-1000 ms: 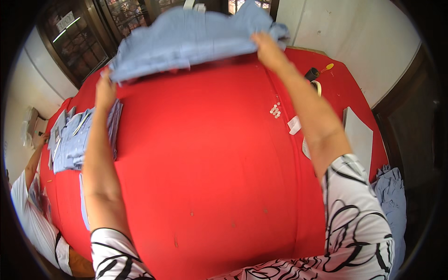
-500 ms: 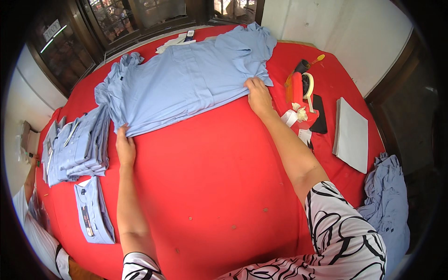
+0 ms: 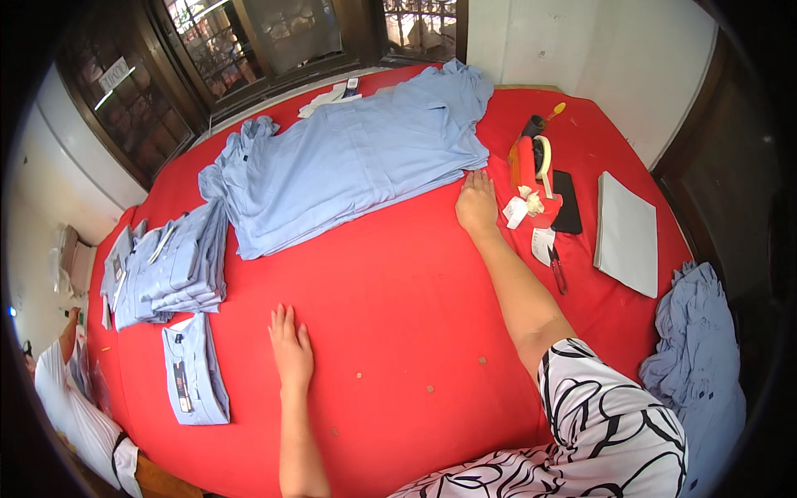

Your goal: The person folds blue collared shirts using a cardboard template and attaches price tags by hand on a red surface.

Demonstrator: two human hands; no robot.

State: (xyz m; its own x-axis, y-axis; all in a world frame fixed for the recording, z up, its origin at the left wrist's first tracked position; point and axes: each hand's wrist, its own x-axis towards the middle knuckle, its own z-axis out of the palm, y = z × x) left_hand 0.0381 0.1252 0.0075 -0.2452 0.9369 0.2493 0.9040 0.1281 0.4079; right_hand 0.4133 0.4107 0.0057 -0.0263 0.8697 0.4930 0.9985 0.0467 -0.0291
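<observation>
A light blue shirt point(image 3: 340, 170) lies spread across the far part of the red-covered table point(image 3: 398, 290), its near hem slanting up to the right. Just below the right end of that hem, my right hand point(image 3: 477, 204) rests with fingers stretched forward, close to the cloth's edge; whether the fingertips touch it I cannot tell. My left hand point(image 3: 290, 350) is over the red cover, away from the shirt, fingers extended and holding nothing. To its left lies one folded blue shirt point(image 3: 196, 369) with a dark tag, and beyond that a stack of folded shirts point(image 3: 178, 270).
On the right are a red tape dispenser point(image 3: 525, 166), a black phone point(image 3: 568, 203), small snips point(image 3: 558, 272) and a stack of white sheets point(image 3: 624, 236). A heap of blue garments point(image 3: 696, 340) sits at the right edge. Another person's sleeve point(image 3: 79, 415) shows lower left.
Both hands have let go of the shirt's hem. My left hand has drawn back toward me and to the right; my right hand has shifted slightly nearer. The view has tilted a little.
</observation>
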